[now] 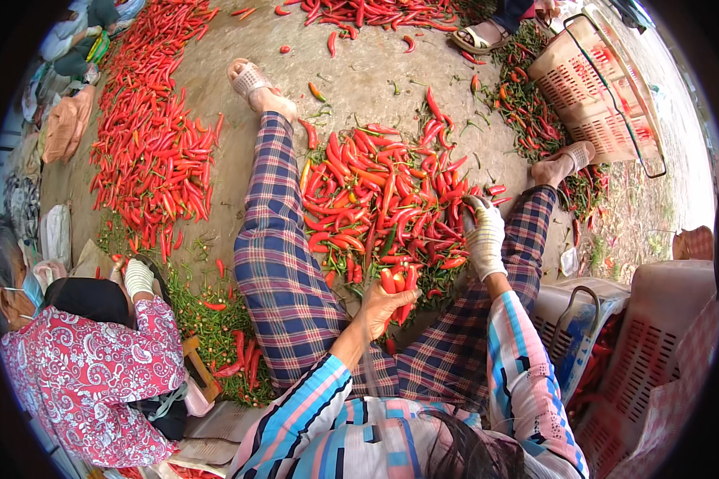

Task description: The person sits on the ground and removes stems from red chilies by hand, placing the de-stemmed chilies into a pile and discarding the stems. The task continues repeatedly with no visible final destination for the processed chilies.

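Note:
A heap of red chili peppers point(371, 197), with a few orange or green ones, lies on the concrete between my outstretched legs. My bare left hand point(383, 306) is closed around a small bunch of red chili peppers point(410, 280) at the near side of the heap. In a striped, pale knit glove, my right hand point(484, 236) reaches down to the heap's right edge. Its fingertips are partly hidden among the peppers, so whether they grip one is unclear. Green stems point(437, 281) are scattered under the near part of the heap.
A long bank of red peppers point(156, 149) stretches along the left. A co-worker point(96, 371) sits beside green stem litter point(215, 323). At upper right a plastic crate point(599, 90) stands near another person's sandalled foot point(484, 36). More crates point(635, 347) flank my right side.

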